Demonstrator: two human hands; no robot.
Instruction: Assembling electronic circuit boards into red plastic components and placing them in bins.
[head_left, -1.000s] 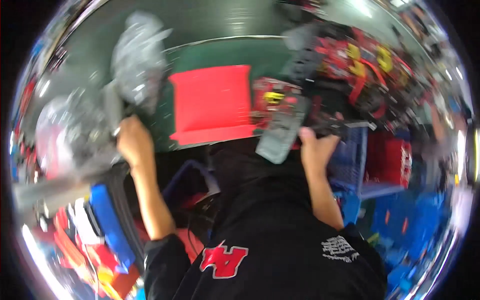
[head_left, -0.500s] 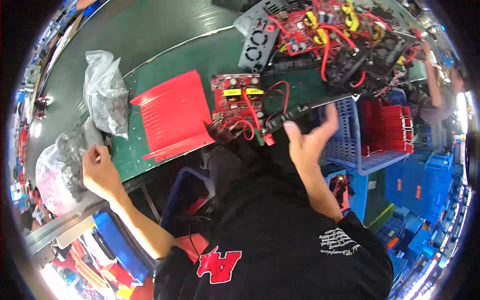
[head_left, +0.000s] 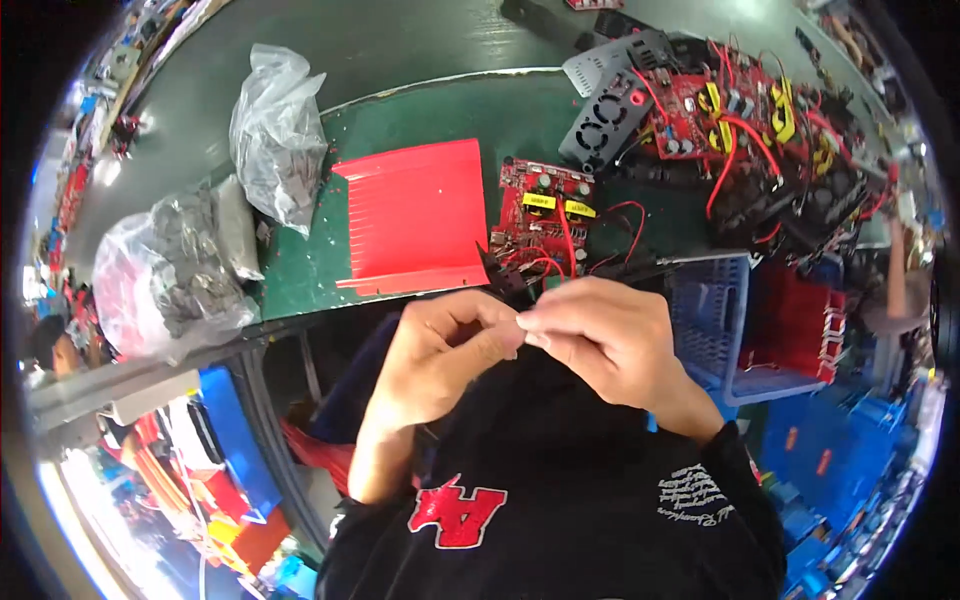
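Circuit board (head_left: 540,222) lies on the green surface (head_left: 305,275) just beyond the left hand (head_left: 432,360) and right hand (head_left: 615,340); hold their narrow, pinched grip, contents not discernible, steady and clear of the red wires (head_left: 567,237).

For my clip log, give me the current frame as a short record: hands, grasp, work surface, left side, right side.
Hands: left hand and right hand, fingertips together
Grasp: cannot tell; anything between the fingertips is too small to make out
Work surface: red ridged panel on green surface; red circuit board to its right
Left side: two plastic bags
Right side: grey panel with round vents, heaped boards and wires, blue crate holding red parts
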